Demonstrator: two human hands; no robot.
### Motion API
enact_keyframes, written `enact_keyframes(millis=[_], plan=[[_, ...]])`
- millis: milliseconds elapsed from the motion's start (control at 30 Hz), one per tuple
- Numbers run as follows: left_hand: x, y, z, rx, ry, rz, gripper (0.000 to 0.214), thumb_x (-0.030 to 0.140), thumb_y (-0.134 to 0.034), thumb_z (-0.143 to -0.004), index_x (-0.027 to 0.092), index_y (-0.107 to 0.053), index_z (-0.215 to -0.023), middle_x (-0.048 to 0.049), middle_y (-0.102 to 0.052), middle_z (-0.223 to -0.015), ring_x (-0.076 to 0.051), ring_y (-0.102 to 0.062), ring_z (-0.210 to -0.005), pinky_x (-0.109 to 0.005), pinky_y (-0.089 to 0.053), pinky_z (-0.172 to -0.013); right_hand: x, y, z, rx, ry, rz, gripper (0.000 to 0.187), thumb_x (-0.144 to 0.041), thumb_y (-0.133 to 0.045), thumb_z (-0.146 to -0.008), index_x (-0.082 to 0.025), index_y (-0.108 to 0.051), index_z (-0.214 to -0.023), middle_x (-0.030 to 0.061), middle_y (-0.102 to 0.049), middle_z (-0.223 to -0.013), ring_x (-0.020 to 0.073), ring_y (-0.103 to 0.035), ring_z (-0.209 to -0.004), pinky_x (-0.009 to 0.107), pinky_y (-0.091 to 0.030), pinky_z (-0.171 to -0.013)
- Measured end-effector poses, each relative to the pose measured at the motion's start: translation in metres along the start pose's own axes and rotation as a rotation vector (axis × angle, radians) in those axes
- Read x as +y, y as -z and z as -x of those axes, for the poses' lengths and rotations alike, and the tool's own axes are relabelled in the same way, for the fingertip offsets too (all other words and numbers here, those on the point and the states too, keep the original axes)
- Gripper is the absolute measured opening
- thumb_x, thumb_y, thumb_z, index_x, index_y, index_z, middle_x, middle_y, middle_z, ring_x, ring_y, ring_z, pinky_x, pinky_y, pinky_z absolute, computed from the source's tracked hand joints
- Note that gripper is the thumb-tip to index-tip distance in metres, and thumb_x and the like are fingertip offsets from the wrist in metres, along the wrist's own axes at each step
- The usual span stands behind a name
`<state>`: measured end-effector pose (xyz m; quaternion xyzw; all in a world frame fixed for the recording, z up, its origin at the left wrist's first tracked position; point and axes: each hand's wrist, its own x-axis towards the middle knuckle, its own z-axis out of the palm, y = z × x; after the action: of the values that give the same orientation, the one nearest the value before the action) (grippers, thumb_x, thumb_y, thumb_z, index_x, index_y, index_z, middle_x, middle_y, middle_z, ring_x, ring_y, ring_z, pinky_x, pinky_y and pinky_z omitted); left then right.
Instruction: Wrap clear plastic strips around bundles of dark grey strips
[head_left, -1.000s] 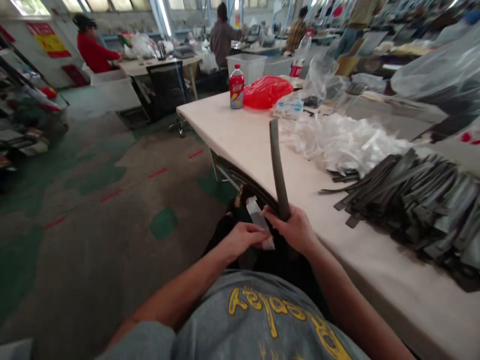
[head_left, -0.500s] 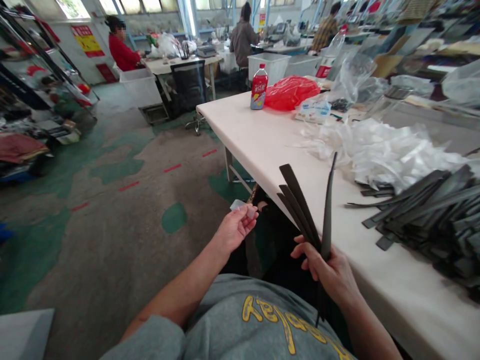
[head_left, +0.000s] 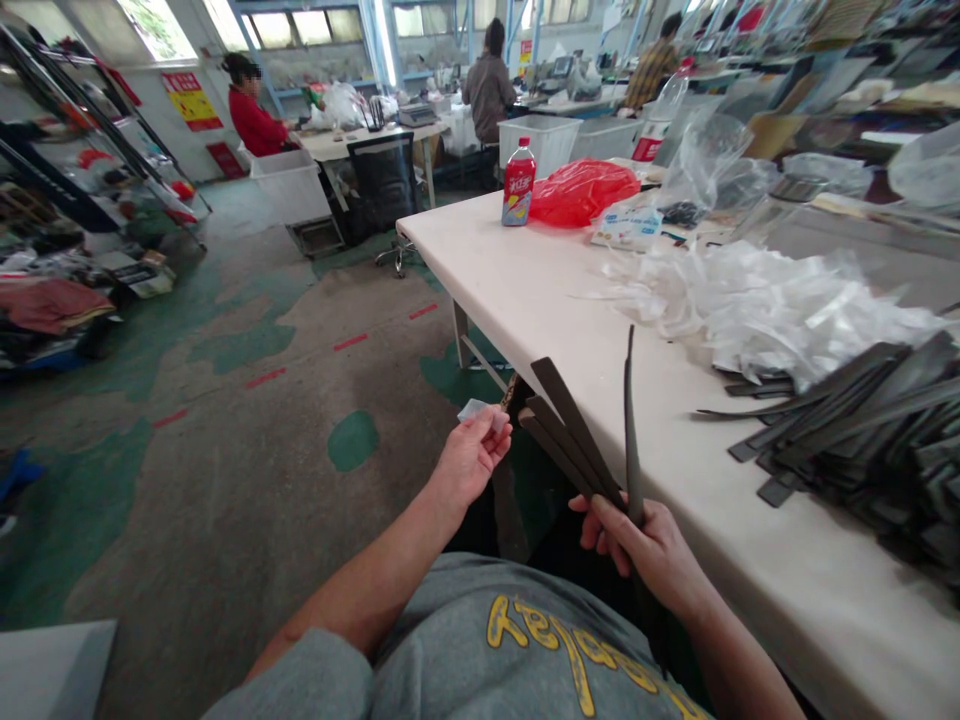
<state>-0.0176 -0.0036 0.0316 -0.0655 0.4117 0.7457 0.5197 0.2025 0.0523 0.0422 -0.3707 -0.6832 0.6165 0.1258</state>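
My right hand [head_left: 651, 548] is closed round a fan of several dark flat strips [head_left: 577, 440], held over my lap beside the table edge; one strip stands nearly upright. My left hand [head_left: 471, 458] pinches a small clear plastic piece [head_left: 480, 410] between thumb and fingers, a short way left of the strips. A large heap of the same dark strips [head_left: 862, 420] lies on the white table [head_left: 525, 290] to my right.
A pile of crumpled clear plastic sleeves [head_left: 757, 300] lies behind the strip heap. Farther back stand a red drink bottle [head_left: 518, 183] and a red plastic bag [head_left: 581, 190]. People work at distant tables. Cluttered shelves line the left.
A second ago both hands were together on one strip and the plastic piece. The left hand has since pulled away to the left with the plastic; the right hand holds fanned strips.
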Motion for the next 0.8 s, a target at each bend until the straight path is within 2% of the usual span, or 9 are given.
enact_keyframes(millis=[300,500,800], plan=[[-0.004,-0.004,0.001,-0.052,-0.139,-0.036,0.022,0.028,-0.077,-0.07,0.015,-0.065,-0.083,-0.0007,-0.069,-0.075,-0.01,-0.063,-0.069,-0.022,-0.05,-0.068,0.006,-0.011,-0.004,-0.063,-0.069,-0.09,0.061,-0.068,-0.049,-0.082,-0.011,-0.067,-0.091,0.0032,-0.063,-0.059,0.0085,-0.045,-0.039,0.023,-0.038,-0.043],[-0.006,-0.006,0.002,-0.14,-0.243,-0.065,0.032,0.035,-0.083,-0.061,0.016,-0.059,-0.069,0.0051,-0.059,-0.062,-0.006,-0.057,-0.061,-0.02,-0.048,-0.065,0.009,-0.013,-0.004,-0.066,-0.067,-0.147,0.059,-0.066,-0.05,-0.083,-0.01,-0.066,-0.093,0.0035,-0.063,-0.06,0.0092,-0.046,-0.04,0.023,-0.035,-0.042],[-0.012,-0.003,-0.001,-0.108,-0.255,-0.053,0.03,0.036,-0.082,-0.062,0.017,-0.064,-0.076,0.003,-0.066,-0.074,-0.008,-0.061,-0.068,-0.022,-0.048,-0.071,0.019,-0.019,-0.007,-0.098,-0.073,-0.199,0.056,-0.063,-0.051,-0.085,-0.01,-0.066,-0.093,0.0026,-0.062,-0.06,0.0073,-0.044,-0.039,0.022,-0.034,-0.043]])
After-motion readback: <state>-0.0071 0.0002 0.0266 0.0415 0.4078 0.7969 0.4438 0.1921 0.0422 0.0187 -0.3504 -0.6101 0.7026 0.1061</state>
